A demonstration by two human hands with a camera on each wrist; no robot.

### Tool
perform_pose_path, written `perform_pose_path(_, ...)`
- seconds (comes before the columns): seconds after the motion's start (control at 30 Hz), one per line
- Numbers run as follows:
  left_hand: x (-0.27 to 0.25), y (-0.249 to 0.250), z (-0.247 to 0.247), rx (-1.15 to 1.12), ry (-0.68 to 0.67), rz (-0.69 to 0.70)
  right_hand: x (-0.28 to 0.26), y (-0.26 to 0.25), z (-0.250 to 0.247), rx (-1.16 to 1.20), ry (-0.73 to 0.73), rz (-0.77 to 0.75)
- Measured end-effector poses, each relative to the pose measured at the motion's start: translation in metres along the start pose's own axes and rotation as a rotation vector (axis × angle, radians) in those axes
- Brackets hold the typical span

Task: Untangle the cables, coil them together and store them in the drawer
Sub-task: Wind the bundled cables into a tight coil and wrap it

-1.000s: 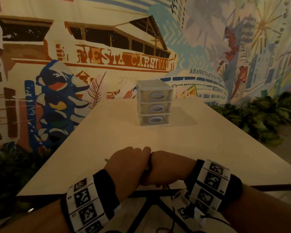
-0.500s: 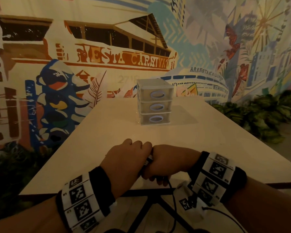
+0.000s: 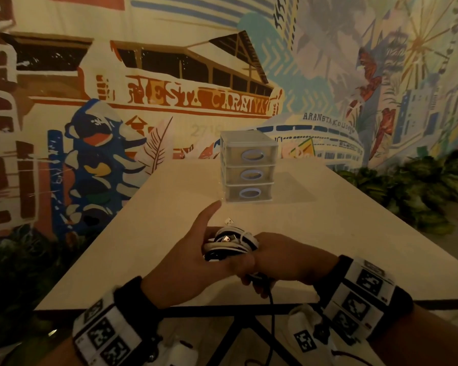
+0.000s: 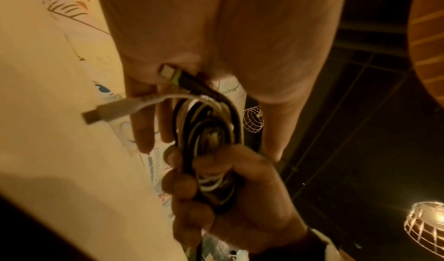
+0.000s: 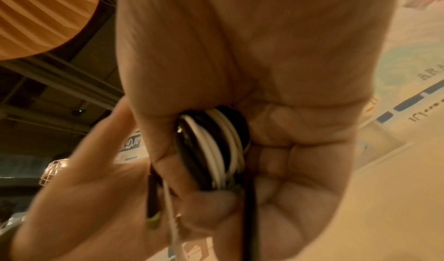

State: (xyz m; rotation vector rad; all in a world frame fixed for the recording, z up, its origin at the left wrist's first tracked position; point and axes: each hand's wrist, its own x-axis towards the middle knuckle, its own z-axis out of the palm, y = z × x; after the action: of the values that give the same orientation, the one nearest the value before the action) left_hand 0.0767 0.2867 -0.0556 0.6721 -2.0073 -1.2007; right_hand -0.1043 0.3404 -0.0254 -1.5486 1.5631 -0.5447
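A round coil (image 3: pixel 229 243) of smooth black and white cables is clamped in the right hand (image 3: pixel 280 257); the left hand (image 3: pixel 193 262) is spread against it.

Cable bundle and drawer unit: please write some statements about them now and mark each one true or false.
1. The right hand grips the cable bundle. True.
2. The bundle holds only white cables. False: black and white strands are coiled together.
3. All three drawers of the drawer unit are closed. True.
4. The bundle already lies inside a drawer. False: it is in the hands, above the near part of the table.
5. A black cable tail hangs below the table edge. True.
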Motion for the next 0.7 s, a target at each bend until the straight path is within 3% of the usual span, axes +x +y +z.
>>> perform_pose_path(0.13, 0.006, -0.001, 0.023, -0.193, 0.241, -0.012, 0.003, -0.002, 0.014, 0.090, 0.014, -0.058)
perform_pose_path(0.3, 0.020, 0.003, 0.034, -0.455, 0.477, -0.030, 0.008, -0.004, 0.026, 0.162, 0.185, -0.177)
perform_pose_path(0.37, 0.023, 0.004, 0.034, -0.533, 0.505, -0.034, 0.009, -0.003, 0.026, 0.143, 0.207, -0.212)
perform_pose_path(0.47, 0.025, 0.003, 0.037, -0.605, 0.524, -0.053, 0.010, -0.002, 0.026, 0.153, 0.129, -0.159)
perform_pose_path(0.57, 0.025, 0.000, 0.039, -0.605, 0.480, -0.080, 0.009, -0.002, 0.025, 0.161, 0.050, -0.097)
perform_pose_path(0.7, 0.025, 0.002, 0.033, -0.732, 0.429, -0.148, 0.010, 0.003, 0.021, 0.219, 0.049, -0.039)
